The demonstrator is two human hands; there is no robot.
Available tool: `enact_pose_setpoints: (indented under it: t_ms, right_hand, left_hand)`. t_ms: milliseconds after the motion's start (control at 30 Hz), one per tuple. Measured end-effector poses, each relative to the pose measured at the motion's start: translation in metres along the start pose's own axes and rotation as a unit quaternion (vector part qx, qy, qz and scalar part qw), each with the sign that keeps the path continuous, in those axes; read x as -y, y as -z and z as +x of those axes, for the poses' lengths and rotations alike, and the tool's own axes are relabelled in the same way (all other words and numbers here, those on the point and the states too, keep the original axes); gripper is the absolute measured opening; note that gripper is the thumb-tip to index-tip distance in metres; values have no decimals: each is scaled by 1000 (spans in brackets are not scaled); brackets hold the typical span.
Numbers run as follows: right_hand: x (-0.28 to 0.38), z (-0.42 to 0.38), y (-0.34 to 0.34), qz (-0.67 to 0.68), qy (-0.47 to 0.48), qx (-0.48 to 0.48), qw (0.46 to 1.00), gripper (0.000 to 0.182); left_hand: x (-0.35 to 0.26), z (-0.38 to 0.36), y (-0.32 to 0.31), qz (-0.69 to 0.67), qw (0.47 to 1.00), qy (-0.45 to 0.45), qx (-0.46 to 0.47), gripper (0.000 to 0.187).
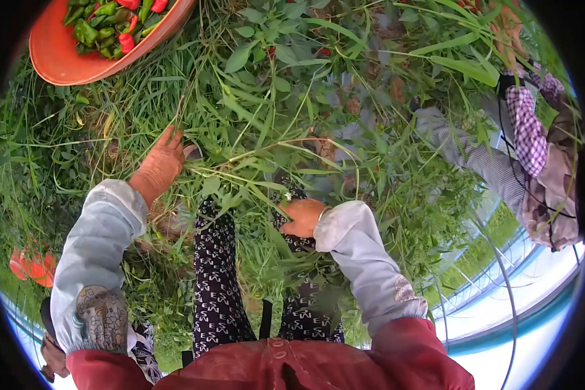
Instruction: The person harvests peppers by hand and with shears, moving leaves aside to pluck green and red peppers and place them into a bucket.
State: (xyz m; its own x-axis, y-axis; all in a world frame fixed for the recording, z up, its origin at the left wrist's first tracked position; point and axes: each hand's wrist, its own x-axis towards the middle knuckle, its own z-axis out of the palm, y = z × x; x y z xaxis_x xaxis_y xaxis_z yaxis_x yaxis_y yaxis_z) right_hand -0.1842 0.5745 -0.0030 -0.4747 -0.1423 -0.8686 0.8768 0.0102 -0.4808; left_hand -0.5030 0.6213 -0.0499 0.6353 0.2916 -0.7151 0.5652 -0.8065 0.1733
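Note:
My left hand reaches into the long grass on the left, back of the hand up. Its fingers are stretched out and the thumb stands apart, with nothing visible in the hand. Close to my knee, my right hand has its fingers curled in among leaves and thin stems. What it grips, if anything, is hidden by the foliage. Leafy pepper plants grow tangled with the grass in front of me. A few red spots show between their leaves.
An orange basin holding green and red peppers stands at the upper left. On the right a co-worker's checked sleeve and hand reach into the plants. Red containers and another person are at the lower left.

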Motion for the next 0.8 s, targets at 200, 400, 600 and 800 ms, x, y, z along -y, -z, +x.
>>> enact_pose_setpoints:
  t_ms: [200,400,600,800]
  right_hand:
    - [22,59,116,264,86,-514,812,22]
    - [-35,176,129,-1,-87,-420,903,57]
    - [-39,177,88,-155,-178,-194,952,50]
    - [-52,129,45,-248,-84,-111,959,37]
  left_hand:
    - [-55,56,15,-106,987,-9,-119,30]
    - [-60,55,-5,-58,986,-55,-145,26]
    - [-42,41,-32,4,997,-70,14,29]
    - [-25,53,-70,-18,999,-30,-13,31]
